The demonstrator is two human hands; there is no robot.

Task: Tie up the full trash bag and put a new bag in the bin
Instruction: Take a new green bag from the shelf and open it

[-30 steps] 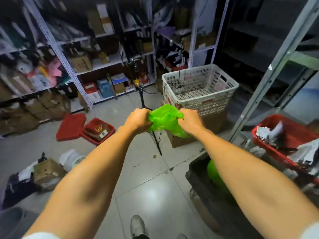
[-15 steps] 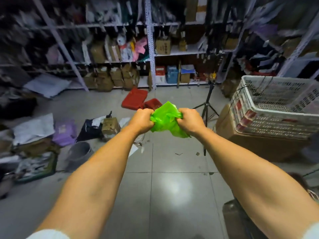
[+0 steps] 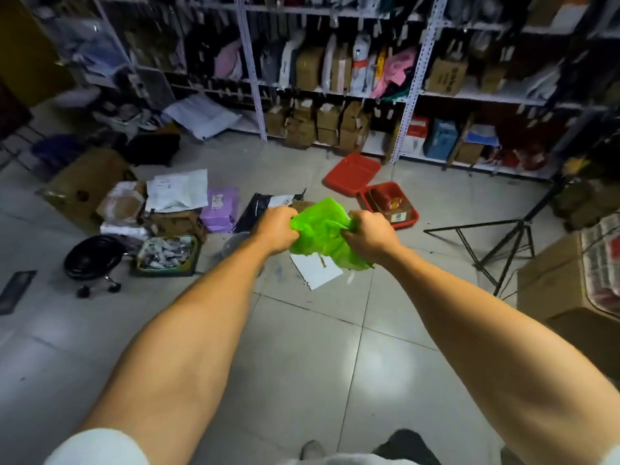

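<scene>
I hold the crumpled green bag out in front of me at arm's length, above the tiled floor, a little above the centre of my view; my left hand clenches its left edge at nine o'clock of the wad, fingers curled into the plastic; my right hand grasps its right edge at three o'clock, fingers likewise curled round the film. The bag is bunched between my fists, so its long axis is hard to call; the mass runs roughly from eleven o'clock to five o'clock, with a loose tail pointing down towards five o'clock below my right wrist. Beyond the bag, at one o'clock, lie a red tray and a red bin of boxes; at nine o'clock sits a black wheeled stool; a black tripod stands at three o'clock; a white sheet lies on the floor just under the bag.
</scene>
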